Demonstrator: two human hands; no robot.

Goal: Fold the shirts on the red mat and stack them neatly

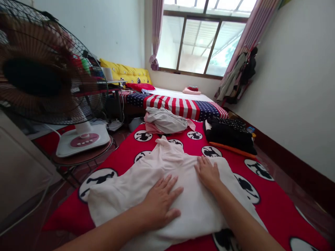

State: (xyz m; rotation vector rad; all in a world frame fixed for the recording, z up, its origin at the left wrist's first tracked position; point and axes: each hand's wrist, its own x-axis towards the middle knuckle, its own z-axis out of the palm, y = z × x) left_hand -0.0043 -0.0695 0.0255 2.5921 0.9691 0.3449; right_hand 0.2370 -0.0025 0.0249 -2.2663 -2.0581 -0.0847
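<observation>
My left hand (161,200) and right hand (208,173) lie open, pressed flat on a pale pink garment (193,205) — thin cloth, it seems — gripping nothing, atop a red mat (272,209).

No lettering, label, brand or number can be read in this head-camera view. The control panel (84,138) on the base of an electric fan (34,71) carries a row of buttons, but any markings on them are too small to read.
</observation>
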